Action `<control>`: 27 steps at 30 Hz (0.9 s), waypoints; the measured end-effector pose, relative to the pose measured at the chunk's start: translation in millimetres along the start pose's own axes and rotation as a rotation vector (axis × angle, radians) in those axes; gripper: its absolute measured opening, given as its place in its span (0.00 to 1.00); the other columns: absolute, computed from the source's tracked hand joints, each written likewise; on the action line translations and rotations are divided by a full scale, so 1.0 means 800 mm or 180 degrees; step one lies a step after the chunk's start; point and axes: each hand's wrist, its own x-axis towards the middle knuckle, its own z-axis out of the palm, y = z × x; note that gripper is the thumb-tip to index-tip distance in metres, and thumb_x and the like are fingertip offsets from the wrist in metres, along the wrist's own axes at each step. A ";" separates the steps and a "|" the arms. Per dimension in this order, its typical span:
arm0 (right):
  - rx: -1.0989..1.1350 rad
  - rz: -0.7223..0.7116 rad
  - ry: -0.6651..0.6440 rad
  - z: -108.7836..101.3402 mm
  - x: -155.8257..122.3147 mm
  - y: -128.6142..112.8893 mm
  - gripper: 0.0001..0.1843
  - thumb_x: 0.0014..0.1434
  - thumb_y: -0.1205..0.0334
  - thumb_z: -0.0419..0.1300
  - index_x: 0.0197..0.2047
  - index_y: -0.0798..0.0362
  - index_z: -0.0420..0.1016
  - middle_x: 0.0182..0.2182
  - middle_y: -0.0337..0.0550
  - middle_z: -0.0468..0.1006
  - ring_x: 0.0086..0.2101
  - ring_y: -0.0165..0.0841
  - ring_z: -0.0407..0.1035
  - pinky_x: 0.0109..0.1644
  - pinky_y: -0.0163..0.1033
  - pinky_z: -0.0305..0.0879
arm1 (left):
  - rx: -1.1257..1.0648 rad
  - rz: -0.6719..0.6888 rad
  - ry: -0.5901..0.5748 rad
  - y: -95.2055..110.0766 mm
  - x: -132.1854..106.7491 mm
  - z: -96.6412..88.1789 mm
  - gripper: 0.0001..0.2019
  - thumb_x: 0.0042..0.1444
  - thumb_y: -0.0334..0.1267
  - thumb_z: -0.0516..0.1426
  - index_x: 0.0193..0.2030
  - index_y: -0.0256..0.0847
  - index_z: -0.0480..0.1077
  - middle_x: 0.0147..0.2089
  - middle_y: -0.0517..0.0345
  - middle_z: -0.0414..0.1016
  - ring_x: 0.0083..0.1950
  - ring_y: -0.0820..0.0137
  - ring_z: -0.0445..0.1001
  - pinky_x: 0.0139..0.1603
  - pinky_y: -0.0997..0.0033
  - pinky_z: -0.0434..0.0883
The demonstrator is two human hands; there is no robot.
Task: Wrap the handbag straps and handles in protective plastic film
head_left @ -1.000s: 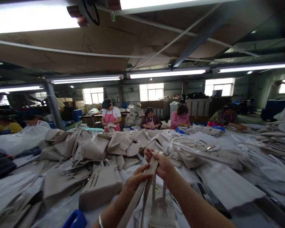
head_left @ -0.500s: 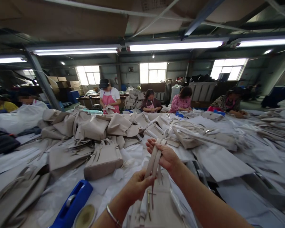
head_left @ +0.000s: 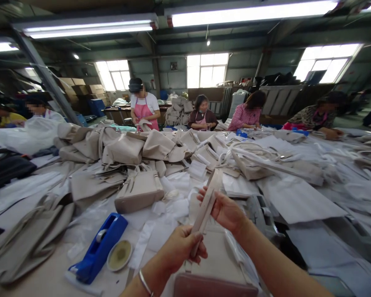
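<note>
One beige strap [head_left: 207, 204] slants up and away between my hands, over a beige bag [head_left: 218, 247] whose darker edge faces me. My left hand [head_left: 187, 246] is closed on the strap's lower end, thumb laid along it; my right hand [head_left: 224, 209] holds it higher up, fingers passing behind. I cannot tell whether the strap is joined to the bag. A bracelet [head_left: 145, 282] circles my left wrist. To my left on the bench [head_left: 47, 274], a blue tape dispenser [head_left: 103, 247] sits just beside a small round thing [head_left: 119, 255]; to my right is a grey dispenser [head_left: 262, 214]. Ahead, more bags [head_left: 123, 149] lie heaped
</note>
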 end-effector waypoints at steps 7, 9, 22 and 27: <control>-0.0651 0.0456 0.0331 -0.043 -0.041 0.099 0.20 0.55 0.55 0.68 0.47 0.58 0.77 0.30 0.47 0.81 0.26 0.32 0.73 0.27 0.36 0.70 | -0.0390 -0.0311 0.0261 -0.039 0.019 0.008 0.26 0.47 0.59 0.61 0.37 0.34 0.71 0.31 0.48 0.78 0.28 0.67 0.77 0.26 0.73 0.69; -0.0690 0.0587 0.0160 -0.052 -0.045 0.110 0.22 0.57 0.52 0.66 0.48 0.60 0.77 0.20 0.40 0.75 0.16 0.28 0.62 0.17 0.35 0.61 | -0.0456 -0.0304 0.0235 -0.046 0.024 0.011 0.27 0.47 0.60 0.60 0.36 0.33 0.72 0.30 0.48 0.77 0.28 0.68 0.76 0.25 0.73 0.68; -0.0869 0.0929 0.0092 -0.051 -0.048 0.112 0.30 0.56 0.44 0.64 0.54 0.57 0.75 0.11 0.34 0.68 0.10 0.27 0.56 0.15 0.35 0.59 | 0.0022 -0.0424 0.0059 -0.044 0.033 0.027 0.30 0.51 0.67 0.53 0.25 0.36 0.70 0.23 0.53 0.71 0.21 0.71 0.68 0.23 0.70 0.64; -0.1080 0.0575 0.0617 -0.075 -0.038 0.098 0.26 0.53 0.44 0.66 0.44 0.58 0.81 0.37 0.53 0.83 0.38 0.43 0.77 0.43 0.44 0.73 | 0.1612 0.0474 0.0683 -0.036 0.031 -0.040 0.20 0.59 0.52 0.53 0.26 0.39 0.73 0.26 0.55 0.75 0.29 0.68 0.70 0.32 0.70 0.64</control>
